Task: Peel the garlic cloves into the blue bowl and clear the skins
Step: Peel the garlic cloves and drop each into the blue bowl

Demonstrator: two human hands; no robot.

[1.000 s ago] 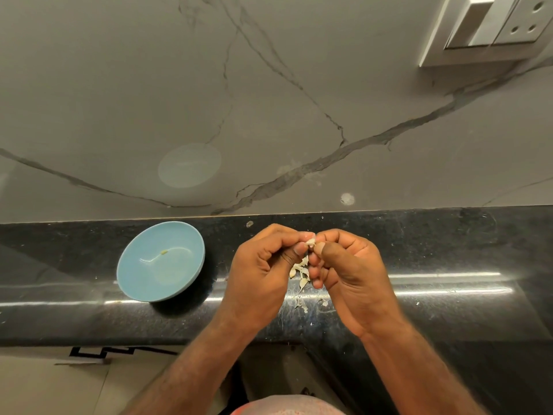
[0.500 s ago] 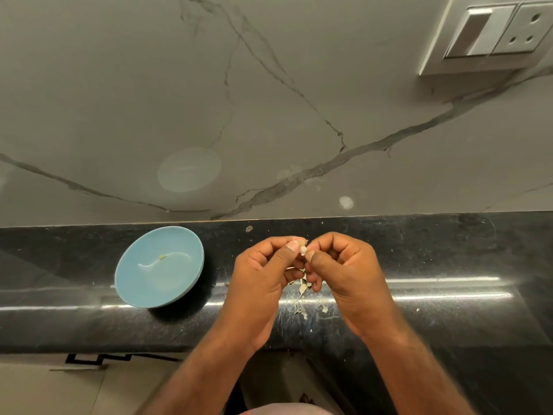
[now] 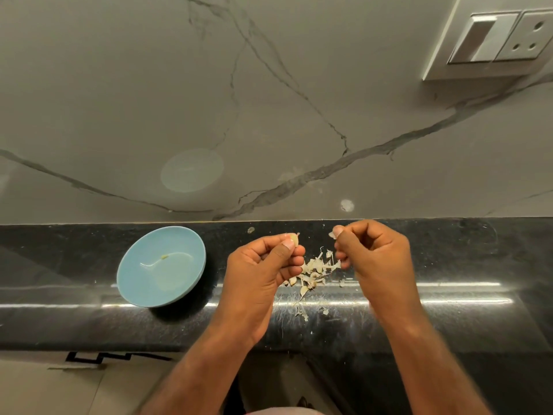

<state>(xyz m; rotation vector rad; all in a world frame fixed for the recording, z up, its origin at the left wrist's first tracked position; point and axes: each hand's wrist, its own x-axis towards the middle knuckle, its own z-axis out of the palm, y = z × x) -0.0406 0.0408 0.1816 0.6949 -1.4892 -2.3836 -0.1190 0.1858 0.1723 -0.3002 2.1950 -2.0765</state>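
Head view, looking down at a black counter (image 3: 449, 259). The left hand (image 3: 260, 271) curls thumb and fingers around a pale garlic clove (image 3: 293, 238), whose tip pokes out past the thumbnail, pointing away from the person. The right hand (image 3: 374, 256), apart from it, pinches a scrap of skin (image 3: 331, 234) between thumb and forefinger. Loose skins (image 3: 314, 269) lie heaped between the hands. The blue bowl (image 3: 134, 265) sits to the left, nearer the clove-holding hand, which looks better placed to drop it in.
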